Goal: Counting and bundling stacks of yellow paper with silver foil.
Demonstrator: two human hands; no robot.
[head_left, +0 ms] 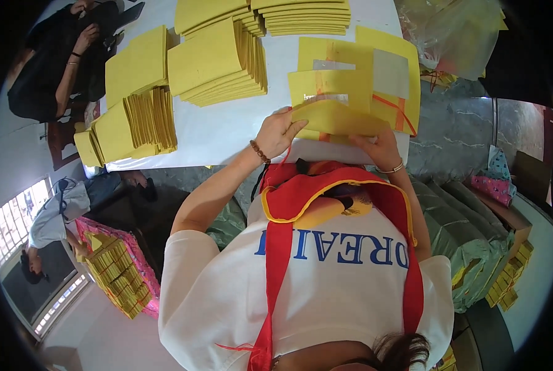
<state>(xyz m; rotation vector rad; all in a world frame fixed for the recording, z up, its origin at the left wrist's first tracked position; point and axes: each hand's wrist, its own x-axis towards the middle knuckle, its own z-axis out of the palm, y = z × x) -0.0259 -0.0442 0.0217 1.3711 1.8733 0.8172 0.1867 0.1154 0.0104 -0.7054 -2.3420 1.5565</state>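
Yellow paper sheet (pixel 341 117) (apparently folded) lies between both hands' grip.

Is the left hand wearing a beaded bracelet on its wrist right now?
Yes: a brown beaded bracelet circles the wrist of the left hand, which grips the edge of the yellow paper sheet.
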